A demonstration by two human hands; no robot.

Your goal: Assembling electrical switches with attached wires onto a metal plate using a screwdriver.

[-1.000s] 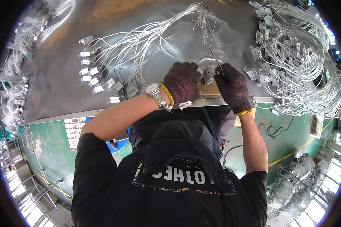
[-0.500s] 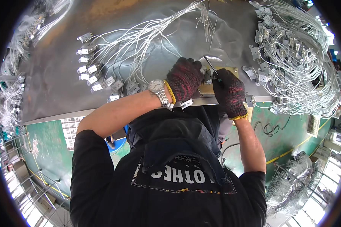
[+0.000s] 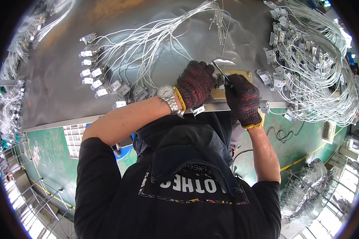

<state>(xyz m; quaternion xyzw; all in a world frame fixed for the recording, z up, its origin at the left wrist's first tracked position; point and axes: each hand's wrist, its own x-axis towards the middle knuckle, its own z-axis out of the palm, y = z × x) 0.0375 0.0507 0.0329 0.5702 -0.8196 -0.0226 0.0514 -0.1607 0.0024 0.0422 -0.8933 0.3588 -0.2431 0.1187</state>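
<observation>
My left hand, in a dark red-and-black knitted glove, is closed at the table's near edge, its fingers curled and what they hold hidden. One white wire from the bundle runs down to its fingertips. My right hand, gloved alike, is wrapped round a thin metal rod, perhaps a screwdriver, its bare end pointing up and left. Between the hands a small metal piece sits over a yellowish plate. Just below my left hand a metal bracket lies at the edge.
Several wired metal brackets lie in a cluster on the metal-topped table left of my hands. A large heap of wired brackets covers the right side. Behind the table edge is a green floor with a black cable.
Both hands have stayed almost in place, with the rod still in the right one. The view has shifted slightly.
</observation>
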